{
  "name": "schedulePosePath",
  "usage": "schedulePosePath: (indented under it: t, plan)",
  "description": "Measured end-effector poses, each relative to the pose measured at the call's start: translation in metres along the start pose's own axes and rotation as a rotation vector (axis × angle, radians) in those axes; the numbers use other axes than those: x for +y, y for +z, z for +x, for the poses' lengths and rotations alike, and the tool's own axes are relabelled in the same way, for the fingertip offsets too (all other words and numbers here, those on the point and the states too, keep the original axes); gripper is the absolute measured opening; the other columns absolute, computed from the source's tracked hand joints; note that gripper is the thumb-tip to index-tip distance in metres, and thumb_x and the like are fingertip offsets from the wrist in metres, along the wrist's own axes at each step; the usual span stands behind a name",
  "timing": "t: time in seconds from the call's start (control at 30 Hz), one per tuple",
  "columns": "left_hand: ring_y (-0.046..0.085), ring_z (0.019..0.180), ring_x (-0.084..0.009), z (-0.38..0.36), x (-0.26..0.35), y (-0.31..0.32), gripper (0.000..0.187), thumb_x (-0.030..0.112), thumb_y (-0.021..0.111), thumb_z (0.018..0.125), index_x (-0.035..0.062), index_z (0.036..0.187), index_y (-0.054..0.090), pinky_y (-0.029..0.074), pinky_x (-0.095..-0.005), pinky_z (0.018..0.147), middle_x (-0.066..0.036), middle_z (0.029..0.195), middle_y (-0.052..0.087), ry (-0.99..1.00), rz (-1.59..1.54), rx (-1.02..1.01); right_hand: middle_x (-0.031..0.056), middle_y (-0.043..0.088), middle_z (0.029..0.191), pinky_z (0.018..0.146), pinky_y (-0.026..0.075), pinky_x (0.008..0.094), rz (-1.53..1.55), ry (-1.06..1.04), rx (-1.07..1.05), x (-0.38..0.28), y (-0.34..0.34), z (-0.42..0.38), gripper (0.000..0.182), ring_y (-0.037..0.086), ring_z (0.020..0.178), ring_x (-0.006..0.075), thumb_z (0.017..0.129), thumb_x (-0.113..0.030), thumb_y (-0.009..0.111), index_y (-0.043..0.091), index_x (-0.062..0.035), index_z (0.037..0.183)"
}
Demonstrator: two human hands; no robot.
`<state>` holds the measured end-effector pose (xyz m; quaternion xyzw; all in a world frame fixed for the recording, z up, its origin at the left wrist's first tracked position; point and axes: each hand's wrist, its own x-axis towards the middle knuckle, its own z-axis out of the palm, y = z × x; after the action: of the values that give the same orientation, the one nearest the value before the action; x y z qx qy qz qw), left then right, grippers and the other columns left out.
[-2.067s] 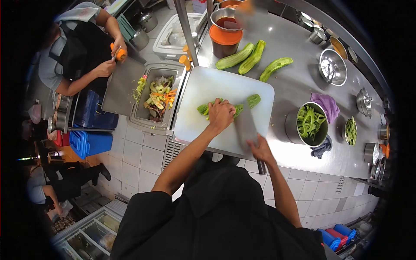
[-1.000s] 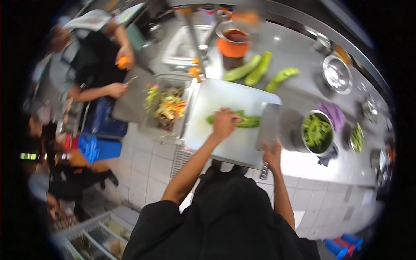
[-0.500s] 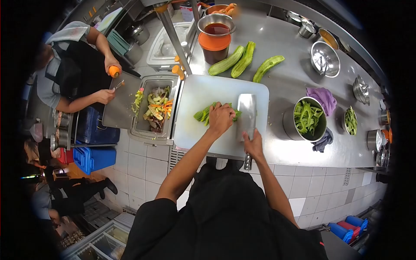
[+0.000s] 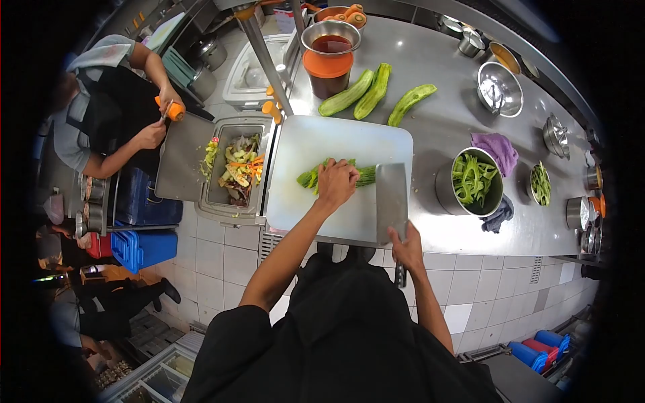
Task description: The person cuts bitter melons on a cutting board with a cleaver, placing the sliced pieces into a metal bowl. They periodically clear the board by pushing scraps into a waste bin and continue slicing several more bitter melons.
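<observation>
On the white cutting board (image 4: 289, 201) lies a cut green vegetable (image 4: 366, 176), a ridged, gourd-like one. My left hand (image 4: 337, 183) presses down on it with curled fingers and hides its middle. Its left end (image 4: 308, 178) pokes out beyond my fingers. My right hand (image 4: 408, 248) grips a cleaver (image 4: 390, 201) by its dark handle. The broad blade stands at the vegetable's right end, near the board's right edge. Three peeled vegetables of the same kind, one of them the right-hand green gourd (image 4: 411, 103), lie behind the board.
To the right stand a pot (image 4: 447, 191) of green strips, a purple cloth (image 4: 498, 153), a dark cloth (image 4: 496, 218) and a steel bowl (image 4: 514, 101). An orange-lidded tub (image 4: 328, 66) is at the back. Left, a scrap bin (image 4: 208, 195) adjoins a person peeling a carrot (image 4: 173, 109).
The cleaver and my right hand have shifted right and slightly toward me, baring more of the vegetable's right end. My left hand still presses on it. The other person's hands have moved on the carrot.
</observation>
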<state>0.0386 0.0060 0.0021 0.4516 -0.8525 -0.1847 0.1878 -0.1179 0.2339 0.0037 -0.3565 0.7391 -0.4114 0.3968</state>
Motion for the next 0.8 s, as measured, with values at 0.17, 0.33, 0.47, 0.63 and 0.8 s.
schedulePosePath:
  t: [0.17,0.33,0.47,0.63,0.8]
  plan:
    - [0.059,0.094,-0.0243,0.001,0.004,0.005,0.002,0.020,0.078,0.083,0.0188,0.081,0.077,0.040,-0.0453,0.087,0.001,0.090,0.068,0.133,-0.042,0.067,0.0130,0.068,0.076,0.039,0.046,0.0338,0.161,0.095,0.030,-0.033,0.006,0.047,0.027,0.058,0.044,0.0172,0.097,-0.015,0.070,0.057,0.0029,0.113]
    - [0.059,0.093,-0.0240,0.006,0.011,0.004,0.002,0.019,0.078,0.082,0.0189,0.081,0.076,0.041,-0.0458,0.088,0.003,0.091,0.069,0.175,0.013,0.047,0.0108,0.063,0.068,0.037,0.044,0.0340,0.024,0.051,0.065,-0.042,0.017,0.071,0.023,0.055,0.041,0.0166,0.099,-0.015,0.067,0.056,0.0023,0.109]
    - [0.059,0.093,-0.0233,0.003,0.014,0.003,0.003,0.017,0.077,0.081,0.0191,0.080,0.076,0.041,-0.0459,0.087,0.006,0.091,0.070,0.154,0.041,0.006,0.0039,0.056,0.062,0.034,0.038,0.0323,0.066,0.101,0.028,-0.032,0.026,0.059,0.024,0.049,0.038,0.0132,0.101,-0.018,0.068,0.051,-0.0017,0.109]
    - [0.058,0.092,-0.0233,0.003,0.010,0.005,0.005,0.016,0.077,0.080,0.0200,0.078,0.076,0.039,-0.0450,0.084,0.006,0.087,0.069,0.124,0.022,0.050,0.0204,0.066,0.093,0.074,0.050,0.0405,-0.144,-0.060,-0.061,0.017,0.028,0.014,0.037,0.064,0.082,0.0323,0.097,-0.019,0.069,0.057,0.0039,0.123]
    - [0.057,0.090,-0.0237,0.007,0.003,-0.003,0.007,0.015,0.076,0.081,0.0209,0.077,0.076,0.038,-0.0442,0.083,0.005,0.087,0.069,0.090,0.059,-0.024,0.0280,0.072,0.113,0.098,0.053,0.0438,-0.174,-0.047,-0.157,-0.002,-0.014,-0.028,0.041,0.070,0.110,0.0412,0.094,-0.019,0.072,0.061,0.0059,0.125]
